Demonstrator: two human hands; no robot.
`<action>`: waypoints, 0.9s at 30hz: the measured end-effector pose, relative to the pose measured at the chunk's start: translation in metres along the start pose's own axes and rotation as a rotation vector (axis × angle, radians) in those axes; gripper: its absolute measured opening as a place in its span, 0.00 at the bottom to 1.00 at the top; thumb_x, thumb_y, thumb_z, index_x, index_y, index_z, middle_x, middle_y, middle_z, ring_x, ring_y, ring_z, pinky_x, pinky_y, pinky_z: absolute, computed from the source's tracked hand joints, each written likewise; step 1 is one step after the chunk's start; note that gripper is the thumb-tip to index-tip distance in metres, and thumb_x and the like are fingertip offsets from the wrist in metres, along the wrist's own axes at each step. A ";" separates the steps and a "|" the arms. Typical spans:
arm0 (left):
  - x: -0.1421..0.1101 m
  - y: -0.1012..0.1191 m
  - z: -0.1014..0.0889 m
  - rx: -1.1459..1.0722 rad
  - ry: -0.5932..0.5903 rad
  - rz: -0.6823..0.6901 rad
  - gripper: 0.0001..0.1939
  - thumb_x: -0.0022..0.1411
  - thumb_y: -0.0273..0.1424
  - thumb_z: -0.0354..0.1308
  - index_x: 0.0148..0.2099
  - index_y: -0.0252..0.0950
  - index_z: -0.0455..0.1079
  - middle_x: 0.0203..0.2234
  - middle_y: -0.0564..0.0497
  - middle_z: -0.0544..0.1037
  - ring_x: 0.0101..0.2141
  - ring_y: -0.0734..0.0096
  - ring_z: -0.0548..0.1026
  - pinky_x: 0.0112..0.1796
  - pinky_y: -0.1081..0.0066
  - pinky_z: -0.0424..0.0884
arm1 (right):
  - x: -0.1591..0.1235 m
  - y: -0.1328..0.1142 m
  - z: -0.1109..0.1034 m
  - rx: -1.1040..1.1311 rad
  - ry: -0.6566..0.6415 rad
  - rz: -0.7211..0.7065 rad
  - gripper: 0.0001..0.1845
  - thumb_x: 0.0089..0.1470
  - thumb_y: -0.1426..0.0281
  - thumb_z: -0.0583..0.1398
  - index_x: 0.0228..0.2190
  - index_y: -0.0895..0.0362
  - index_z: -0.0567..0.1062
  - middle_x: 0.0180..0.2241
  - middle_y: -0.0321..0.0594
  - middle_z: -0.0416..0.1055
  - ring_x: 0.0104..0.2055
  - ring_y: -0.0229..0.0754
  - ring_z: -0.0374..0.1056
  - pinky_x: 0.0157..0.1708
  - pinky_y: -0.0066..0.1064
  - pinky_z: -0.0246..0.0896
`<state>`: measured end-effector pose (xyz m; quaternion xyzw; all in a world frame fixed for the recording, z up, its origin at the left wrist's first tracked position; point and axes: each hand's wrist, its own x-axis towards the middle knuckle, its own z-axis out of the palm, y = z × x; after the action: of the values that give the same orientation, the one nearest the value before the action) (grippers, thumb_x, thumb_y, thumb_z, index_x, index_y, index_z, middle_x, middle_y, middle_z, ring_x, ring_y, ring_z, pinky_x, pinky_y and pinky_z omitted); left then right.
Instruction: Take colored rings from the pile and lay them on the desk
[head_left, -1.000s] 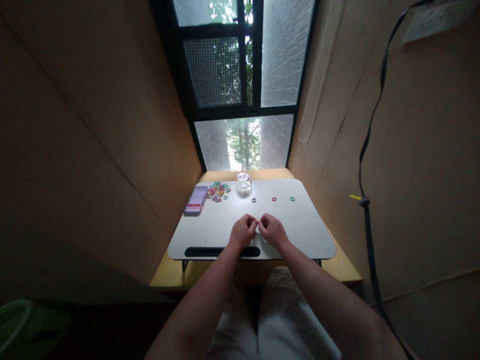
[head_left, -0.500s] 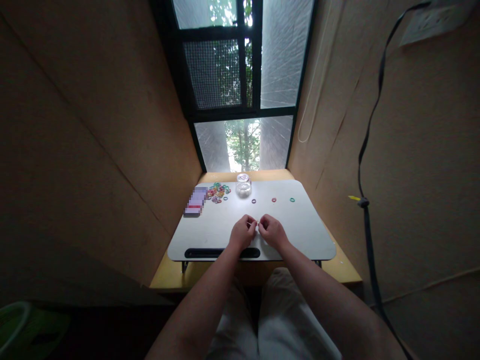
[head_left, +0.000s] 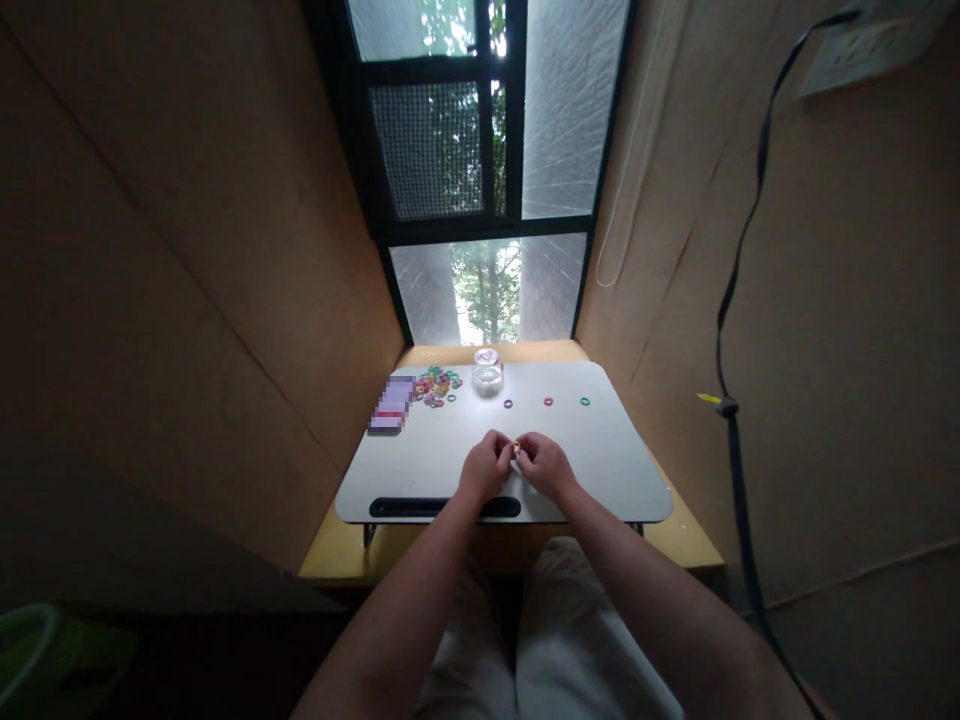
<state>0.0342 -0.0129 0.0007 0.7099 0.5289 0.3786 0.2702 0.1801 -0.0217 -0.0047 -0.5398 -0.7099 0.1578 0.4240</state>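
My left hand [head_left: 487, 466] and my right hand [head_left: 544, 464] meet over the front middle of the white lap table [head_left: 420, 455]. Fingertips of both are pinched on a small yellowish hair tie [head_left: 517, 447], which is partly hidden by them. Beyond the hands, a dark purple hair tie [head_left: 508, 404], a red one [head_left: 548, 402] and a green one [head_left: 585, 401] lie spaced in a row. Farther left is a loose pile of many-coloured hair ties [head_left: 437, 384], with a greyish one [head_left: 451, 398] at its edge.
Behind the row stands a clear plastic jar [head_left: 487, 375]. A phone-like slab [head_left: 392, 404], blurred out, lies at the table's left edge. A black slot [head_left: 405, 507] runs along the front. Walls close in on both sides, and a black cable [head_left: 739, 480] hangs at right.
The yellowish hair tie shows more plainly between my fingertips now, and the fingers have shifted slightly around it. Everything else on the table stays in place.
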 end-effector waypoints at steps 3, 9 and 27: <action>0.000 0.000 0.000 0.006 0.001 0.002 0.07 0.60 0.35 0.51 0.34 0.37 0.65 0.25 0.55 0.75 0.26 0.75 0.70 0.29 0.74 0.60 | 0.000 0.000 0.000 -0.004 -0.003 -0.001 0.06 0.50 0.70 0.55 0.28 0.55 0.72 0.25 0.36 0.70 0.27 0.36 0.63 0.29 0.26 0.55; -0.001 0.001 0.000 0.029 0.003 -0.007 0.08 0.59 0.36 0.52 0.34 0.37 0.66 0.24 0.55 0.74 0.25 0.76 0.70 0.28 0.74 0.60 | -0.001 -0.002 -0.001 -0.009 0.003 0.005 0.06 0.50 0.70 0.55 0.25 0.56 0.71 0.23 0.35 0.68 0.25 0.36 0.61 0.27 0.26 0.53; -0.001 0.002 -0.001 0.009 -0.005 0.033 0.08 0.59 0.35 0.52 0.38 0.38 0.69 0.26 0.55 0.75 0.27 0.76 0.70 0.29 0.74 0.62 | 0.000 0.000 0.000 -0.009 0.015 0.015 0.09 0.52 0.68 0.53 0.23 0.56 0.68 0.22 0.34 0.66 0.25 0.35 0.59 0.27 0.26 0.51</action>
<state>0.0342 -0.0147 0.0020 0.7205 0.5182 0.3788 0.2622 0.1800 -0.0221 -0.0047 -0.5482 -0.7033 0.1536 0.4257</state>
